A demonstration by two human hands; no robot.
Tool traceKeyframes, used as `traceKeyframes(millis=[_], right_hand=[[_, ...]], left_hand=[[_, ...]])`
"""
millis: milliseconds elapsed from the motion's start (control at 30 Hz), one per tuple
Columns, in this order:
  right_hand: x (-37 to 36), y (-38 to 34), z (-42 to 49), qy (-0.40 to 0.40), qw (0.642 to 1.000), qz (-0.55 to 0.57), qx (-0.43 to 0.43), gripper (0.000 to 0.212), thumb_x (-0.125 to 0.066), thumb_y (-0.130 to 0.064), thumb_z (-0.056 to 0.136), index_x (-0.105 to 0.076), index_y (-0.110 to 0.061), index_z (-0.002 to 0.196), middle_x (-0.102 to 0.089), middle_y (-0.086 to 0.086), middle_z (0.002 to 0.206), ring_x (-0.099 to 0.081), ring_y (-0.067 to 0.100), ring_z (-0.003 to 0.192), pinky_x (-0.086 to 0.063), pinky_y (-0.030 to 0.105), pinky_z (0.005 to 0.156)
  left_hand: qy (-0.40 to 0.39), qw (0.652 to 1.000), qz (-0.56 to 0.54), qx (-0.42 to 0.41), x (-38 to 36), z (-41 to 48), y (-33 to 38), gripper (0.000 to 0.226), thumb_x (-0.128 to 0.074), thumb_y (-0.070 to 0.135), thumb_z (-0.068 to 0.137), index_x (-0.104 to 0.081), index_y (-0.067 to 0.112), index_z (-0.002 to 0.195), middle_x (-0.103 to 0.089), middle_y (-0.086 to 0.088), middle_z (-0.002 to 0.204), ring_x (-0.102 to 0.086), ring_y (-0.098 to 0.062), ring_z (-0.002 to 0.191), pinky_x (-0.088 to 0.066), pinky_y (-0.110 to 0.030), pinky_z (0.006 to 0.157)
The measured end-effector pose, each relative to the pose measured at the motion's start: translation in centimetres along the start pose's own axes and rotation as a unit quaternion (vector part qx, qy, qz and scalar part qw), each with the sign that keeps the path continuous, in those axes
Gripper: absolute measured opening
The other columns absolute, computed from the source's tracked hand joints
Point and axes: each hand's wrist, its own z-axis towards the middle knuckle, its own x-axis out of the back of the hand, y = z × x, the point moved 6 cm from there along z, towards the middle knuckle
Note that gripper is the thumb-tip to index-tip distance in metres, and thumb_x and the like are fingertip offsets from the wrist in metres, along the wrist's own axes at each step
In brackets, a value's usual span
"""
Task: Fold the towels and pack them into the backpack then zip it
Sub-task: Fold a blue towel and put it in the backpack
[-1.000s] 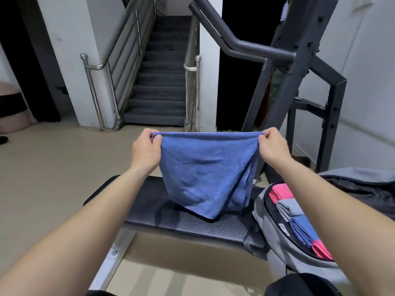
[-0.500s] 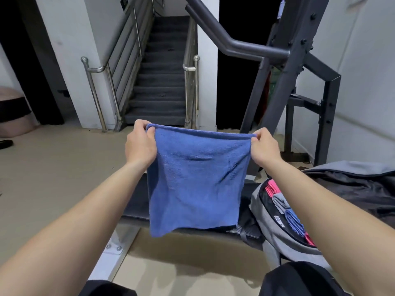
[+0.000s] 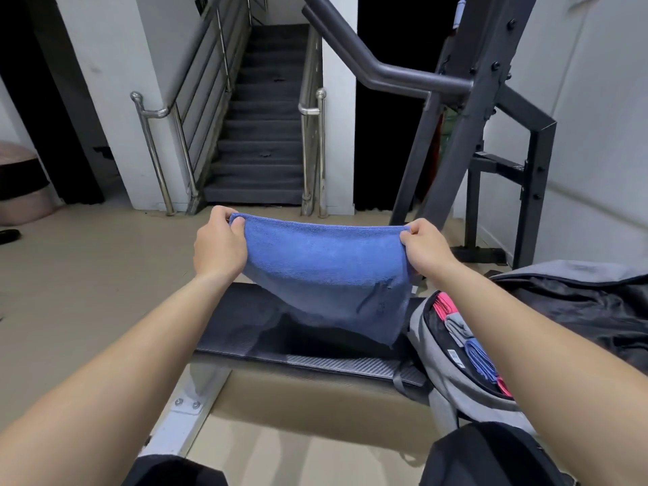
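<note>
One blue terry towel (image 3: 326, 275), top corners pinched by my left hand (image 3: 219, 245) and right hand (image 3: 426, 249); open grey fabric backpack (image 3: 452, 380) sits right of towel, nearest right hand.

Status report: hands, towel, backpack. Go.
Left hand and right hand each pinch a top corner of the blue towel, held up over the bench. Backpack open at right, folded towels inside. Path looks clear.

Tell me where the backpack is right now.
Head view, lower right: the backpack lies open at the right end of the bench, just right of the blue towel.
</note>
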Motion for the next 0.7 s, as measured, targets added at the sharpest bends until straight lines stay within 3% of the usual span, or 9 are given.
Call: traceKeyframes(millis=[133, 233, 300, 400, 567, 633, 700], right_hand=[[-0.4, -0.3, 0.8, 0.000, 1.000, -0.010, 0.026, 0.016, -0.043, -0.018, 0.098, -0.057, -0.012, 0.095, -0.058, -0.003, 0.091, -0.050, 0.017, 0.081, -0.037, 0.032, 0.070], [-1.2, 0.1, 2.0, -0.001, 0.999, -0.022, 0.024, 0.021, -0.041, -0.018, 0.097, -0.049, -0.017, 0.077, -0.056, -0.001, 0.087, -0.044, 0.018, 0.073, -0.033, 0.031, 0.059], [-2.0, 0.8, 2.8, 0.002, 0.999, -0.035, 0.020, 0.021, -0.041, -0.020, 0.098, -0.048, -0.019, 0.078, -0.055, -0.001, 0.088, -0.045, 0.019, 0.076, -0.032, 0.030, 0.057], [-3.4, 2.6, 4.1, 0.008, 0.998, -0.056, -0.003, 0.016, -0.039, -0.023, 0.100, -0.053, -0.015, 0.099, -0.058, 0.000, 0.102, -0.051, 0.019, 0.086, -0.035, 0.032, 0.065], [-6.6, 6.4, 6.5, 0.009, 0.990, -0.136, -0.034, 0.021, -0.036, -0.026, 0.101, -0.053, -0.017, 0.108, -0.060, 0.003, 0.108, -0.056, 0.026, 0.093, -0.040, 0.035, 0.073], [-8.0, 7.7, 7.4, 0.003, 0.992, -0.119, -0.050, 0.016, -0.036, -0.024, 0.100, -0.051, -0.018, 0.103, -0.061, 0.004, 0.106, -0.061, 0.027, 0.088, -0.046, 0.037, 0.072], [-9.1, 8.7, 8.4, 0.002, 0.995, -0.067, -0.072, 0.013, -0.035, -0.021, 0.100, -0.048, -0.018, 0.099, -0.064, 0.007, 0.102, -0.069, 0.026, 0.071, -0.057, 0.039, 0.065]], left_hand=[[-0.002, 1.000, 0.027, 0.005, -0.2, 0.7, -0.7, 0.021, -0.041, 0.030, 0.102, -0.056, 0.018, 0.113, -0.060, 0.000, 0.100, -0.053, -0.027, 0.091, -0.041, -0.035, 0.075], [-0.007, 0.999, 0.038, 0.009, -1.1, 1.2, -1.4, 0.021, -0.042, 0.030, 0.101, -0.056, 0.019, 0.111, -0.060, 0.000, 0.100, -0.053, -0.027, 0.090, -0.042, -0.035, 0.074], [-0.015, 0.999, 0.041, 0.017, -2.3, 1.7, -2.4, 0.021, -0.043, 0.030, 0.101, -0.057, 0.018, 0.111, -0.059, 0.001, 0.100, -0.051, -0.025, 0.089, -0.039, -0.034, 0.074], [-0.028, 0.998, 0.051, 0.026, -4.7, 2.2, -4.3, 0.021, -0.043, 0.030, 0.100, -0.058, 0.019, 0.110, -0.060, 0.002, 0.100, -0.050, -0.023, 0.089, -0.037, -0.033, 0.075], [-0.070, 0.992, 0.094, 0.045, -9.9, 3.0, -8.5, 0.017, -0.050, 0.032, 0.099, -0.062, 0.022, 0.106, -0.064, 0.003, 0.099, -0.054, -0.023, 0.092, -0.039, -0.032, 0.074], [-0.080, 0.993, 0.076, 0.052, -11.8, 3.4, -9.8, 0.016, -0.052, 0.029, 0.098, -0.064, 0.020, 0.106, -0.067, 0.002, 0.100, -0.061, -0.022, 0.090, -0.044, -0.031, 0.075], [-0.085, 0.993, 0.011, 0.080, -13.5, 3.9, -10.7, 0.013, -0.052, 0.024, 0.098, -0.063, 0.018, 0.103, -0.070, 0.001, 0.100, -0.070, -0.018, 0.072, -0.054, -0.032, 0.073]])
